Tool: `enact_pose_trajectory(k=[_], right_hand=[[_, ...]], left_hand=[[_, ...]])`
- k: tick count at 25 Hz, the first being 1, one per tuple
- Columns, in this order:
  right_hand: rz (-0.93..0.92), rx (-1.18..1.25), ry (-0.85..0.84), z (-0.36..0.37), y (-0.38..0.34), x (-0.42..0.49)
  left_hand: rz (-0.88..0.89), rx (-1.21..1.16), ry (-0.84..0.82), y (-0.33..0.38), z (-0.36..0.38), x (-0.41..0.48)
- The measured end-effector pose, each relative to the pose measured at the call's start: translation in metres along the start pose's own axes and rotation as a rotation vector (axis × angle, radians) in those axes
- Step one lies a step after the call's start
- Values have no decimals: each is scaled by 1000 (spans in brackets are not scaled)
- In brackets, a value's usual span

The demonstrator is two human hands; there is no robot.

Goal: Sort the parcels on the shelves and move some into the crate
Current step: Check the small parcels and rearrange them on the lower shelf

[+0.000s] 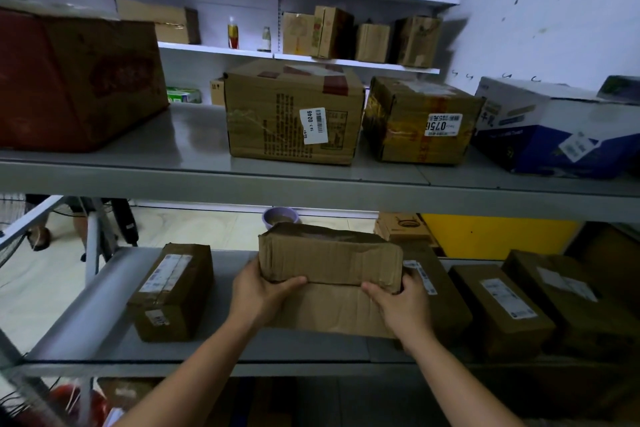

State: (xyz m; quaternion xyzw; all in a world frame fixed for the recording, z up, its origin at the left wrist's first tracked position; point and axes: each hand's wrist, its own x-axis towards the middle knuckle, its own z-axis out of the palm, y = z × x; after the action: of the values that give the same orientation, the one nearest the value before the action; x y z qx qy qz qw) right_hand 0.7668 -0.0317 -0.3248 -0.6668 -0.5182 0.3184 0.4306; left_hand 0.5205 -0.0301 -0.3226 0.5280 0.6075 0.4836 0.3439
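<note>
A crumpled brown cardboard parcel (329,260) sits at the middle of the lower grey shelf (242,347), tilted up at its front. My left hand (261,291) grips its left bottom corner and my right hand (401,302) grips its right bottom corner. Under it lies another flat brown parcel (329,312). A taped parcel with a white label (173,291) lies to the left. Two labelled brown parcels (502,308) lie to the right. No crate shows clearly in view.
The upper grey shelf (207,177) carries a large red-brown box (76,80), a box labelled 0246 (294,114), a taped box (420,121) and a blue-white box (554,128). White wall shelves (346,62) behind hold small boxes. A yellow object (498,236) stands behind the lower shelf.
</note>
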Motion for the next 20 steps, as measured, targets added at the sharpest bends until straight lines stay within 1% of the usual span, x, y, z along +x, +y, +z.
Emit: enact_pose_trajectory(k=[4, 6, 7, 9, 11, 14, 16, 18, 20], right_hand=[[-23, -1, -2, -6, 1, -7], [-20, 17, -48, -12, -5, -12], [-11, 64, -67, -14, -10, -16], [27, 156, -59, -15, -19, -20], [76, 175, -6, -17, -30, -19], [100, 315, 32, -20, -44, -22], [159, 387, 42, -22, -46, -24], [228, 445, 43, -27, -42, -23], [265, 445, -6, -30, -49, -32]], left_hand=[[2, -13, -12, -5, 0, -3], [-32, -29, -66, -8, -2, -2], [-32, -47, -97, -9, -3, -2], [-41, -145, -139, -3, -4, -2], [-63, -226, -144, 8, -6, -1], [-162, -359, -141, 18, -16, 3], [-286, -452, -174, 19, -26, 8], [-368, -452, -253, 21, -36, 7], [-399, -409, -330, 17, -42, 7]])
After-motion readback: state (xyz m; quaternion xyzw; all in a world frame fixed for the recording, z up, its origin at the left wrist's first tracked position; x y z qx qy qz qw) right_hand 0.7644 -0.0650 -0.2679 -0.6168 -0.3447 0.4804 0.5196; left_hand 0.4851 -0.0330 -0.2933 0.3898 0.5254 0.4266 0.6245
